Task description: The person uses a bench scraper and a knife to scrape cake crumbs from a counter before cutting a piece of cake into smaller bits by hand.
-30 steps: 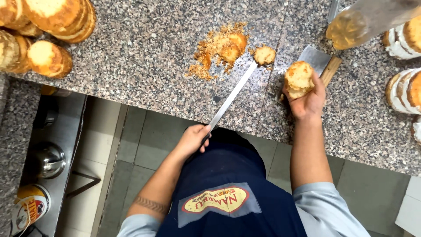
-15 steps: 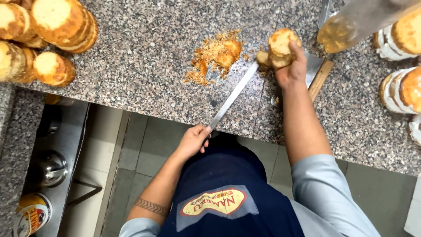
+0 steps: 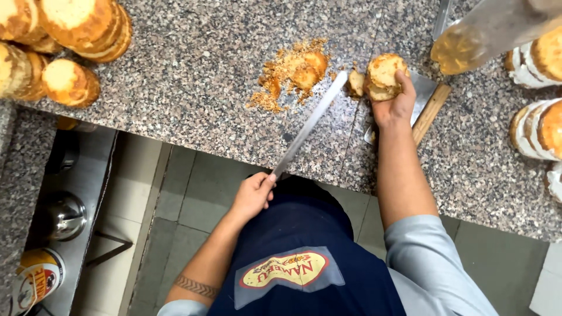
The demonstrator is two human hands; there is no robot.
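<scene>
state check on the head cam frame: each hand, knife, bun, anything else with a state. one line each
left hand: closed on the knife handle, below the counter edge
long knife: held, blade angled up across the counter, tip near the bun
right hand: gripping the bun
bun: held against the granite counter
small cut piece: lying loose beside the bun
crumb pile: scattered
cleaver: lying flat, unheld

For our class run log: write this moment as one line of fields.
left hand: holds long knife, blade over granite counter | right hand: grips round bun | crumb pile beside blade tip
</scene>
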